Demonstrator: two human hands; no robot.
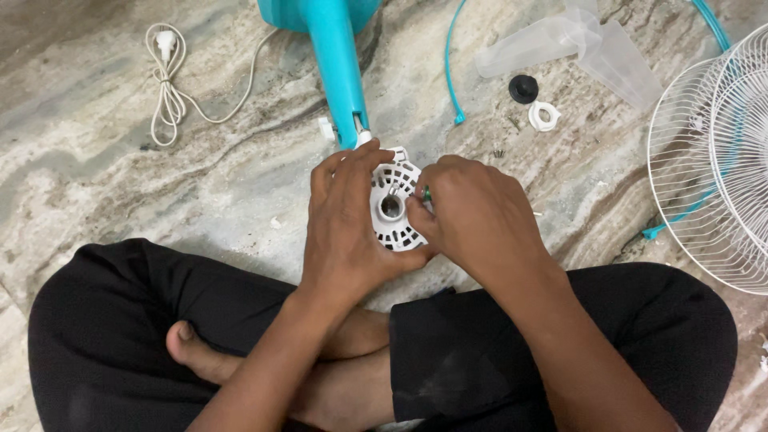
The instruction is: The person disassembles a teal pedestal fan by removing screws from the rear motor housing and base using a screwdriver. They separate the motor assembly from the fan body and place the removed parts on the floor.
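My left hand (pixel 346 220) grips the left side of a white round vented fan motor cover (pixel 395 206) with a central hole. That cover sits at the end of a turquoise fan stand (pixel 336 60) lying on the floor. My right hand (pixel 472 220) is closed around a small tool with a green handle (pixel 426 193), its tip at the cover's right side. Both hands hide the cover's edges. I sit cross-legged in black trousers just below the hands.
A coiled white power cord with plug (pixel 166 76) lies at upper left. Clear fan blades (pixel 584 44), a black cap (pixel 523 88) and a white ring nut (pixel 544 117) lie at upper right. White wire fan guards (pixel 716 168) rest at the right. Marble floor all around.
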